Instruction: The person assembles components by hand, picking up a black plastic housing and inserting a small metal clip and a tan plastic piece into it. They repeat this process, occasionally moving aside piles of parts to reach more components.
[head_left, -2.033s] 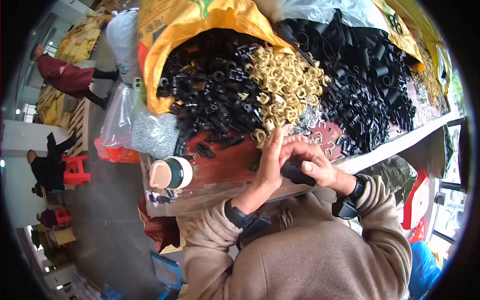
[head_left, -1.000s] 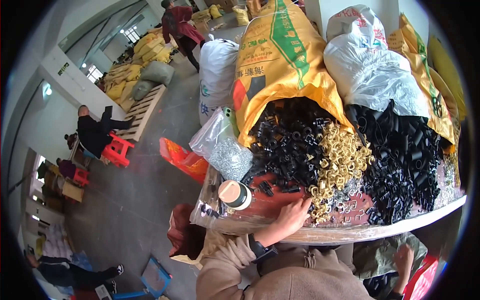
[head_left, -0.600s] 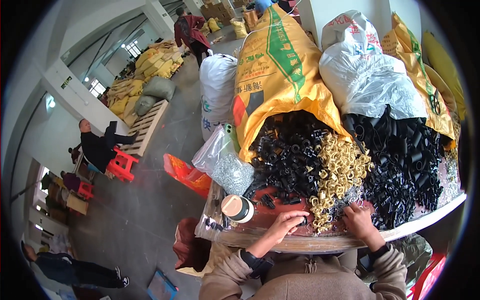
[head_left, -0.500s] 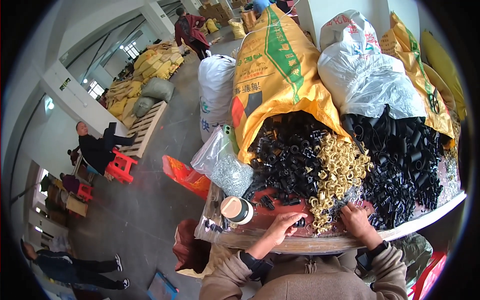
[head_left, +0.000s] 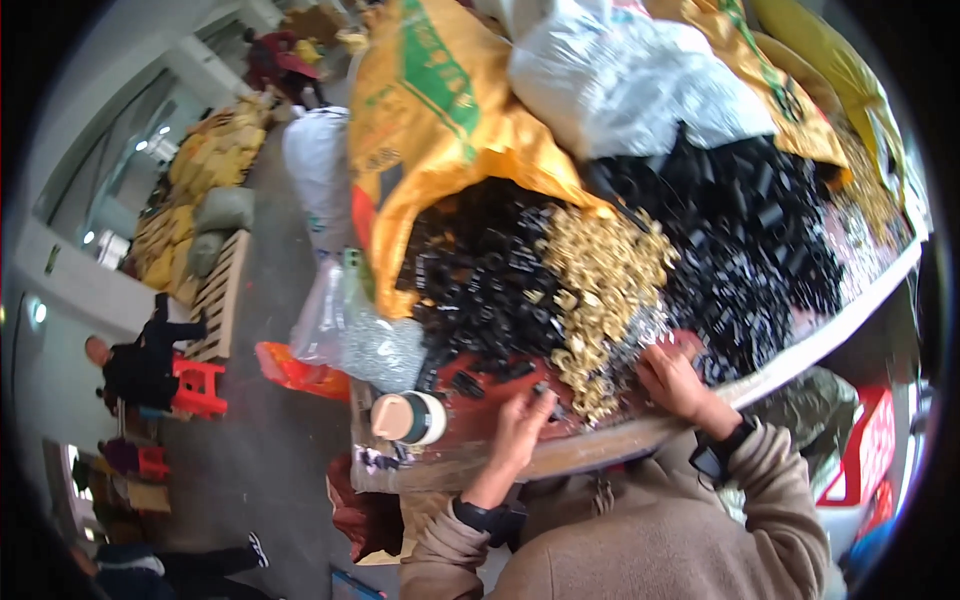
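My left hand point(head_left: 516, 432) is over the front of the red tabletop point(head_left: 470, 425), its thumb and fingers closed on a small black plastic fitting point(head_left: 541, 391). To its right, my right hand point(head_left: 672, 381) reaches into a patch of small silvery pieces point(head_left: 648, 325), fingertips bent together and blurred; what they hold cannot be made out. Between the hands runs a heap of gold-coloured metal clips point(head_left: 600, 270). Left of it lies a pile of black plastic fittings point(head_left: 485, 265), spilling from the mouth of a yellow woven sack point(head_left: 535, 165).
A lidded cup point(head_left: 408, 418) stands at the table's left corner, beside a clear bag of small silver parts point(head_left: 383, 350). Black tubes point(head_left: 745, 235) spread on the right beneath a white sack point(head_left: 640, 85). Beyond the floor, a seated person point(head_left: 145, 355) is by a red stool point(head_left: 200, 385).
The view has swung right and tilted, shifting the table and piles left and up in the picture. My left hand still pinches the black fitting; my right stays by the silvery pieces.
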